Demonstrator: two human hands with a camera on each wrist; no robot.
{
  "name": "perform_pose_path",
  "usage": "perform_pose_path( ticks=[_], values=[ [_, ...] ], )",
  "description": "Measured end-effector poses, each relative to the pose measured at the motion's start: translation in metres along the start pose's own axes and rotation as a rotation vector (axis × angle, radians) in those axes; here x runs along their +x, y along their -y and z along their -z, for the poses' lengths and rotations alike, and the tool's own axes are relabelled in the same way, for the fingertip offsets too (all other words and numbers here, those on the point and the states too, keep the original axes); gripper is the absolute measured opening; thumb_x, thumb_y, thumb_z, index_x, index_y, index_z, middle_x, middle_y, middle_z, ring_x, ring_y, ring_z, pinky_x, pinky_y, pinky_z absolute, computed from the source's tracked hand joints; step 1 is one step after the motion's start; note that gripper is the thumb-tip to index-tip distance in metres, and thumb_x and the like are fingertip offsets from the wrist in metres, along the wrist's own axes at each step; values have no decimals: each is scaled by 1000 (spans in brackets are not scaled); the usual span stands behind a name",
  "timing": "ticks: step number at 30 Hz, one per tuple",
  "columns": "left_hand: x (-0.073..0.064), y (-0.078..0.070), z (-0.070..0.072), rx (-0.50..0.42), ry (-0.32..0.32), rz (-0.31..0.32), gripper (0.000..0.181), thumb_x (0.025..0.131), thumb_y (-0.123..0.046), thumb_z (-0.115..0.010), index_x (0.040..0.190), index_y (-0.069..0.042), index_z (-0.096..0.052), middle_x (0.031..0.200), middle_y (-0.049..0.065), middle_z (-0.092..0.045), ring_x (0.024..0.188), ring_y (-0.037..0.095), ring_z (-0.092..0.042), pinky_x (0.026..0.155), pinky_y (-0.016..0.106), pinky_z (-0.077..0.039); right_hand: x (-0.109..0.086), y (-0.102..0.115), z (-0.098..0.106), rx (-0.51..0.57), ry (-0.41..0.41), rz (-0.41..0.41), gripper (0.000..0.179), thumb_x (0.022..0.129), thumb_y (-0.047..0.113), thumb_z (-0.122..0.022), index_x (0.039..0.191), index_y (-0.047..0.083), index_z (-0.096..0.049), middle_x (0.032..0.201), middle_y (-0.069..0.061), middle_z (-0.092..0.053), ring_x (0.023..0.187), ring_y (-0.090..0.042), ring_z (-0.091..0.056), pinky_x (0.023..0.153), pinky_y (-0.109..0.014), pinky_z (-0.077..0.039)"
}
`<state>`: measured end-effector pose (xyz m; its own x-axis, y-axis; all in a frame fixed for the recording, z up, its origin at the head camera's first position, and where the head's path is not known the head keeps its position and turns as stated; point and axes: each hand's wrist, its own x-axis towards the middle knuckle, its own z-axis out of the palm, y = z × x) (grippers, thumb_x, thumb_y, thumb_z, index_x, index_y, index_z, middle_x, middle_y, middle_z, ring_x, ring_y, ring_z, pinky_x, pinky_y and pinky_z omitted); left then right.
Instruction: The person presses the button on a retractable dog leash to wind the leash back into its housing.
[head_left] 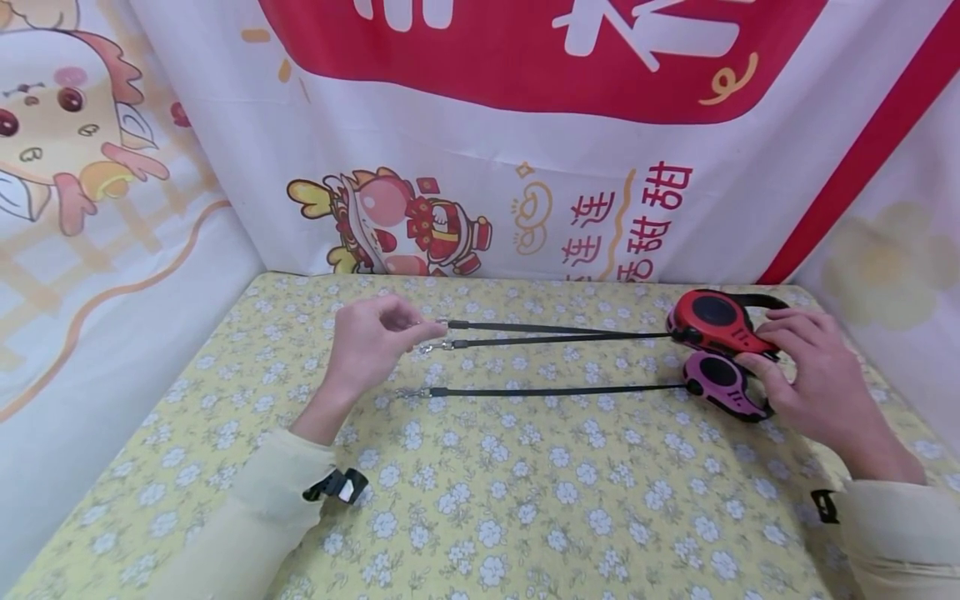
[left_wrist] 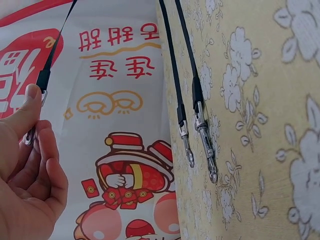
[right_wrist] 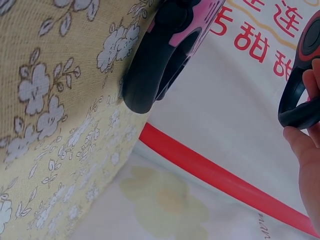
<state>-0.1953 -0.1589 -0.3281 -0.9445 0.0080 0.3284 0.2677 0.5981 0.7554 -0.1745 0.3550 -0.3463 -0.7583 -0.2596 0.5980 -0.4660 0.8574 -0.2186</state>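
In the head view, my right hand (head_left: pixel 813 375) grips the black handle of a red retractable dog leash (head_left: pixel 711 312). My left hand (head_left: pixel 375 337) pinches the metal clip (left_wrist: pixel 30 134) at the end of its black strap (head_left: pixel 517 327), stretched out to the left. Below and in front lies a pink retractable leash (head_left: pixel 718 379), its strap (head_left: pixel 555 391) laid leftward on the cloth with a clip (left_wrist: pixel 206 145) at the end. Between these runs another strap (head_left: pixel 540 340) with a clip (left_wrist: pixel 186 145); the red casing mostly hides where it ends.
A yellow floral cloth (head_left: pixel 525 492) covers the table. Printed white curtains (head_left: pixel 480 142) hang along the back and both sides, close behind the leashes. In the right wrist view, a black leash handle (right_wrist: pixel 142 85) rests on the cloth.
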Motion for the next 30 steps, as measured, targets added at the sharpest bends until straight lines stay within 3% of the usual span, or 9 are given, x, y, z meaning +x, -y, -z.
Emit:
perform_pose_path(
  ticks=[5, 12, 22, 30],
  values=[
    [-1, -1, -1, 10, 5, -10, 29, 86, -43, -89, 90, -16, -78, 81, 2, -77, 74, 18, -70, 73, 34, -55, 0, 3, -1, -7, 6, 0, 29, 93, 11, -77, 108, -12, -68, 125, -35, -64, 127, -49, -48, 111, -68, -36],
    [-1, -2, -2, 10, 13, -7, 31, 89, -45, -86, 94, -15, -80, 84, 4, -78, 76, 17, -71, 71, 30, -55, 3, 4, -5, 10, -30, 66, 30, 95, 14, -77, 107, -13, -69, 121, -35, -66, 124, -49, -51, 110, -62, -39],
    [0, -7, -4, -13, 61, 13, 25, 92, -40, -83, 99, -17, -79, 89, 2, -79, 80, 18, -74, 72, 34, -59, 3, 8, -4, 12, -9, 53, 29, 90, 6, -80, 106, -14, -69, 121, -36, -65, 124, -50, -49, 106, -66, -38],
    [-3, -8, -6, 2, 61, -32, 18, 95, -32, -82, 99, -15, -80, 88, 4, -80, 78, 20, -74, 69, 30, -56, 6, 13, -6, 26, -15, 97, 28, 91, 8, -80, 105, -13, -69, 115, -34, -66, 123, -50, -51, 99, -66, -39]
  ],
)
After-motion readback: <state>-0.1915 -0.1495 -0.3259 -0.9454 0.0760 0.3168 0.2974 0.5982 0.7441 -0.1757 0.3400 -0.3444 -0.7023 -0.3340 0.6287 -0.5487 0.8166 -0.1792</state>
